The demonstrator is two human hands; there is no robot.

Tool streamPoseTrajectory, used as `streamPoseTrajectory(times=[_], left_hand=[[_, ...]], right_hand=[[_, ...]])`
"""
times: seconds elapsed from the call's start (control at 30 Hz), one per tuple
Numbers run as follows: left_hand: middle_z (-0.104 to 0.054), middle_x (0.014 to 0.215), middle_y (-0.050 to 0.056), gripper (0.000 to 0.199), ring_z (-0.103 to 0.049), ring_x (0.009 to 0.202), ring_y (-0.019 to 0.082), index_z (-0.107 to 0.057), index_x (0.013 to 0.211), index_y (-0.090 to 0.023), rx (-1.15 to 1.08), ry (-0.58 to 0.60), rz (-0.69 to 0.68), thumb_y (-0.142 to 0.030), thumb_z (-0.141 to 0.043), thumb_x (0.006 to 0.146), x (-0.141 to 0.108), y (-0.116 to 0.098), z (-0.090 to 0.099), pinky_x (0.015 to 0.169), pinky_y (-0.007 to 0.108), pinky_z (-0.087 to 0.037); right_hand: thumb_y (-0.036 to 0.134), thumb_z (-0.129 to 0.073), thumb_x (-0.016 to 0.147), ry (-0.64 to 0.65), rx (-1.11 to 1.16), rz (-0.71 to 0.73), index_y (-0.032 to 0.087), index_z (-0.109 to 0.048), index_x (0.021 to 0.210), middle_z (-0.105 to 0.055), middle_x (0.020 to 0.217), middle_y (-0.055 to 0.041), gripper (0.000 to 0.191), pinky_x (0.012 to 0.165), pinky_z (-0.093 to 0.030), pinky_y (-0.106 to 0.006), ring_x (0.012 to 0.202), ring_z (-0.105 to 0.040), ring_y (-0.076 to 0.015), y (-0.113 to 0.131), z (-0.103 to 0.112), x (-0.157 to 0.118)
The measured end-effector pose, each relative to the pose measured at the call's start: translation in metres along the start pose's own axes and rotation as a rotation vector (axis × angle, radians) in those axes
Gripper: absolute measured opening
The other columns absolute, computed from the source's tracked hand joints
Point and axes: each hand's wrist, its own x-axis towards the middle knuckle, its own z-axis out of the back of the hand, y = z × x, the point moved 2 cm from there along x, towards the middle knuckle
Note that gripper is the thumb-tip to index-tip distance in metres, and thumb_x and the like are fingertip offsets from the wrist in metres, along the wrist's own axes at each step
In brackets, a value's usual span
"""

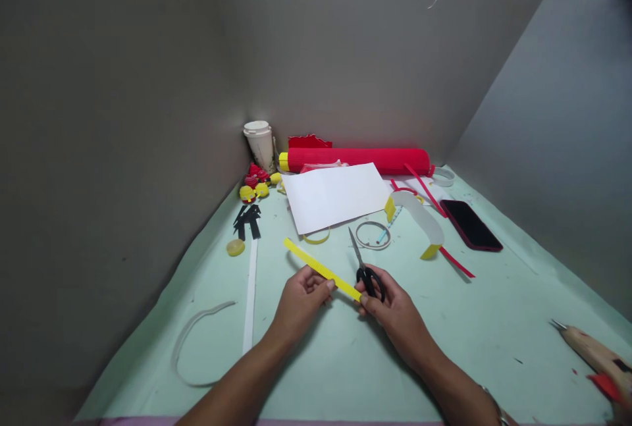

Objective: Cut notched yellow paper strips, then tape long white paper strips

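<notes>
A ridged yellow paper strip [309, 260] stretches diagonally between my two hands, above the green table covering. My left hand [302, 299] pinches it near the middle, thumb on top. At its lower right end, my right hand [394, 311] grips the strip between thumb and fingers. That same hand also has black-handled scissors [368, 276] hooked on its fingers, blades pointing up and away from me. The scissor blades look slightly apart and do not touch the strip.
Ahead lie a white sheet [338, 197], a red corrugated roll [360, 160] and a white cup [259, 145]. On the right are a phone [471, 225] and a glue gun [592, 350]. Left are black paper pieces [247, 218], a tape roll [236, 247] and a white strip [250, 294].
</notes>
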Motion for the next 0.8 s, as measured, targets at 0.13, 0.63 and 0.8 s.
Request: streamPoseTrajectory(times=[0.13,0.63,0.8], left_hand=[[-0.064,0.072,0.003,0.025,-0.054,0.059,0.013,-0.065,0.088,-0.015,-0.015,0.012,-0.004,-0.031,-0.072,0.07,0.0,0.0,0.001,0.058,0.025,-0.041],[-0.066,0.076,0.005,0.018,-0.053,0.06,0.012,-0.064,0.085,-0.015,0.007,0.068,-0.032,-0.028,-0.069,0.075,0.001,0.003,0.003,0.06,0.025,-0.042],[-0.063,0.073,0.003,0.022,-0.052,0.062,0.012,-0.065,0.091,-0.015,-0.022,0.061,-0.033,-0.032,-0.068,0.078,-0.002,-0.001,0.002,0.061,0.024,-0.041]], right_hand=[[0.029,-0.067,0.076,0.013,-0.024,0.002,0.02,-0.051,0.123,-0.063,0.093,-0.0022,0.051,0.067,-0.054,-0.034,0.066,-0.06,-0.0147,-0.004,-0.002,-0.001],[0.025,-0.065,0.078,0.08,-0.141,0.057,0.022,-0.055,0.124,-0.069,0.1,-0.0049,0.046,0.083,-0.052,-0.035,0.094,-0.064,-0.0213,-0.011,-0.002,-0.002],[0.021,-0.063,0.078,0.141,-0.155,0.06,0.022,-0.057,0.122,-0.068,0.107,-0.007,0.044,0.08,-0.053,-0.036,0.1,-0.062,-0.0239,-0.01,-0.003,-0.003]])
